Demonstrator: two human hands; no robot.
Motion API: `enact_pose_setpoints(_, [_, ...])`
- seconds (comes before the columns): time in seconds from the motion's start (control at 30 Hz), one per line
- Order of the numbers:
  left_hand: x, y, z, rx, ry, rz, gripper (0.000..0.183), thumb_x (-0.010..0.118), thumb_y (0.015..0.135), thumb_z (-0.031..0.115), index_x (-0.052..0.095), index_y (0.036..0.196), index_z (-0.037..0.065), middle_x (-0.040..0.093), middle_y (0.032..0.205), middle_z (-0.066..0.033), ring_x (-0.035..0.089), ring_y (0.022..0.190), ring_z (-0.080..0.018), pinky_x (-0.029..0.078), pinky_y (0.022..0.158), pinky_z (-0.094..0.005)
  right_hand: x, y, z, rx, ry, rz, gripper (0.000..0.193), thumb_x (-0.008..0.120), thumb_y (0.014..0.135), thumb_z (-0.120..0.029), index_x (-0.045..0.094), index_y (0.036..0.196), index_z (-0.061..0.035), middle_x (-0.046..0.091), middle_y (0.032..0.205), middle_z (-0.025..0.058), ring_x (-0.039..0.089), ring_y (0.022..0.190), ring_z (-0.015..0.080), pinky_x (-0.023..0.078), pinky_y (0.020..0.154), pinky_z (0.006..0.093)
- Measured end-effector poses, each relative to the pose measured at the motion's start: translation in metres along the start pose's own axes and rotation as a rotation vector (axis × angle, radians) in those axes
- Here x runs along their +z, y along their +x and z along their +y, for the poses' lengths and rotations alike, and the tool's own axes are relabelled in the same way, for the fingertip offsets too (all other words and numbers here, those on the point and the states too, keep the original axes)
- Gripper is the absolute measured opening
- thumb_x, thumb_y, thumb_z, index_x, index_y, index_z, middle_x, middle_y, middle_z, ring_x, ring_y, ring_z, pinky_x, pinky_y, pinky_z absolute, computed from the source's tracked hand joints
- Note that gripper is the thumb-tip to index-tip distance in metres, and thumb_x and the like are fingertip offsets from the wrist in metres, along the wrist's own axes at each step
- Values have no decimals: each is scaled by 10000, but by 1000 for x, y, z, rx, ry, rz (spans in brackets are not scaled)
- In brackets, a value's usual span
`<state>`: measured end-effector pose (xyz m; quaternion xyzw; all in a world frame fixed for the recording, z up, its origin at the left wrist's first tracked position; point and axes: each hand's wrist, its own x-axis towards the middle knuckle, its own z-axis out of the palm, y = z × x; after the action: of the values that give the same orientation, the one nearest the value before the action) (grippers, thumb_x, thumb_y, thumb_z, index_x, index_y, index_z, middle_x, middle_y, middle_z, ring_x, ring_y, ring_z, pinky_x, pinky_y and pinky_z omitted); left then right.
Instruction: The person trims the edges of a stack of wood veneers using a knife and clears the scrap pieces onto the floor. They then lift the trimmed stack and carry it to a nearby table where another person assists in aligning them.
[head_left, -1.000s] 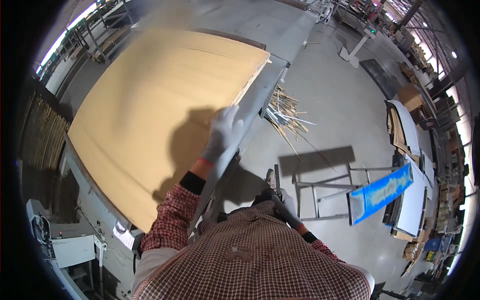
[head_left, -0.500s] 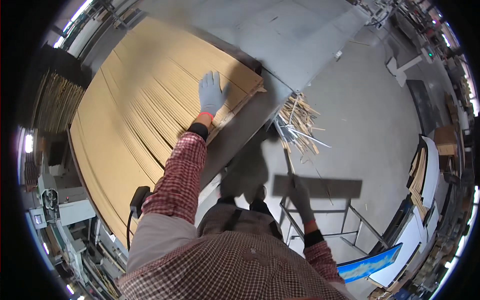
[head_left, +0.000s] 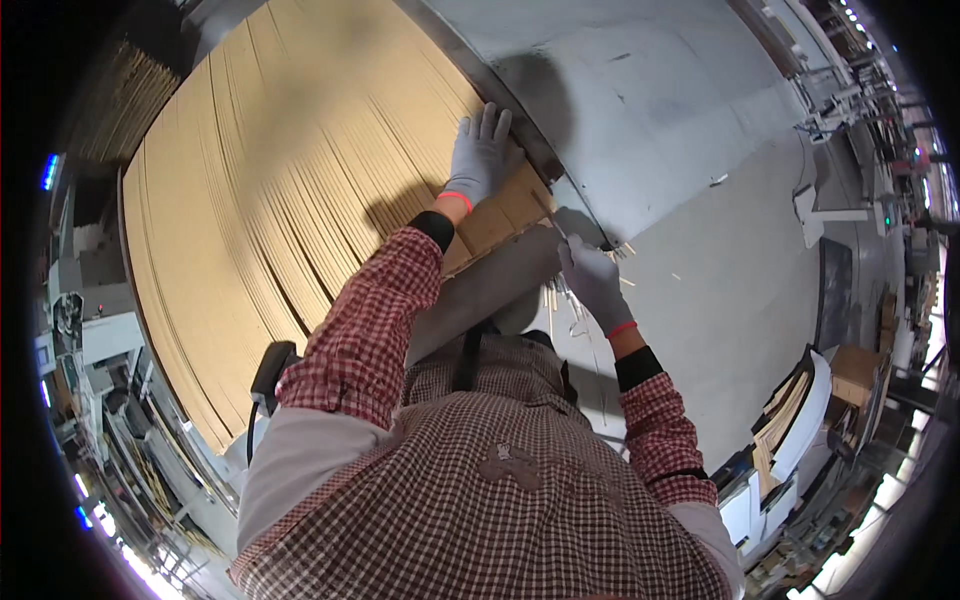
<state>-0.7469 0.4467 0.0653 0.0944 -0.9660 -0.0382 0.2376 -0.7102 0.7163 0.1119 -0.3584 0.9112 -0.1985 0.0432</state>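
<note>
OK so my left hand (head_left: 482, 150) is now lying spread, palm down, closer to the corner of the cardboard stack (head_left: 220, 220), ahead and left of me. My right hand (head_left: 595, 275) is coming up from lower down, closed round a thin rod (head_left: 547, 213), so both are sharing one corner, staying apart. I'm not seeing whether rod's touching cardboard.

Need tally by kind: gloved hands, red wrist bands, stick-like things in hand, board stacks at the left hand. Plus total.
Gloved hands: 2 (left hand, right hand)
Red wrist bands: 2
Thin stick-like object in hand: 1
Tan board stack: 1
Total: 6
</note>
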Motion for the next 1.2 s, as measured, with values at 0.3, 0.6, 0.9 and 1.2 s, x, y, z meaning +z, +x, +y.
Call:
enact_pose_setpoints(0.3, [8, -11, -3, -186, 17, -271, 788, 449, 907, 485, 306, 1397, -115, 275, 1470, -315, 242, 1384, -453, 162, 1146, -507, 20, 57, 21, -292, -305, -501, 147, 511, 855, -145, 603, 881, -35, 668, 761, 167, 675, 736, 327, 528, 645, 457])
enact_pose_setpoints(0.6, [4, -4, 4, -196, 104, -383, 766, 385, 930, 488, 292, 1418, -96, 253, 1497, -284, 192, 1416, -417, 112, 1170, -475, 61, 33, 36, -249, 18, -239, 176, 495, 897, -153, 599, 965, -28, 651, 751, 178, 643, 677, 356, 507, 597, 478])
enact_pose_setpoints(0.9, [1, -17, 35, -188, 76, -351, 758, 378, 940, 486, 267, 1435, -77, 218, 1521, -259, 178, 1430, -383, 109, 1174, -464, 96, -14, 73, -114, 60, -323, 246, 475, 920, -188, 601, 1038, -13, 639, 930, 236, 651, 699, 358, 506, 566, 479])
enact_pose_setpoints(1.2, [7, -65, 60, -212, 165, -145, 679, 391, 936, 446, 368, 1394, -55, 311, 1489, -225, 257, 1400, -358, 162, 1157, -459, -9, -131, 122, -254, -6, -351, 171, 484, 932, -198, 534, 924, -35, 620, 773, 207, 630, 595, 332, 477, 479, 464])
